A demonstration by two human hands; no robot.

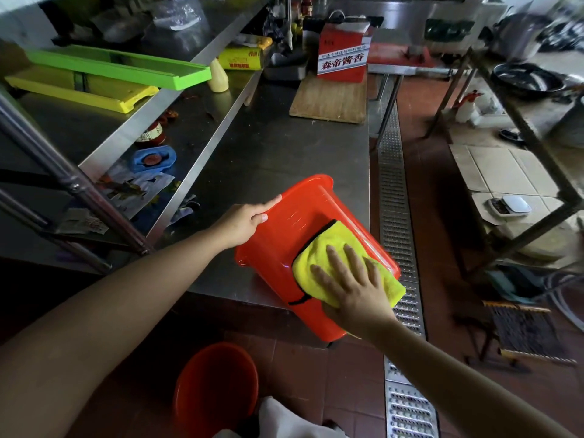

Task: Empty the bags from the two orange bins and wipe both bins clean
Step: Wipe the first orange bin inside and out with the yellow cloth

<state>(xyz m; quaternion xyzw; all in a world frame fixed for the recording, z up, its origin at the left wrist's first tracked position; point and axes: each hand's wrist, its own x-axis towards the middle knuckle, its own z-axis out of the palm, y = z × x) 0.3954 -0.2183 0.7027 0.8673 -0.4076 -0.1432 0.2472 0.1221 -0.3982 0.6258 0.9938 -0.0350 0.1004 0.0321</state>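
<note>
Here, an orange bin [294,229] lies tipped on its side at the steel table's [268,147] near corner. The left hand [245,224] grips its edge; the right hand [350,284], fingers spread flat, presses a yellow cloth [319,254] against its wall. A second orange bin [215,387] stands on the floor below.

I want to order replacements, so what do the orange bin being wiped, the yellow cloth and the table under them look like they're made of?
The orange bin lying on its side looks like glossy moulded plastic: smooth walls with sharp light streaks. The yellow cloth with black edging seems to be plush microfibre, going by its fuzzy nap, though the fibre itself can't be confirmed. The grey metal table appears to be brushed stainless steel, with a dull, streaky reflection.
</note>
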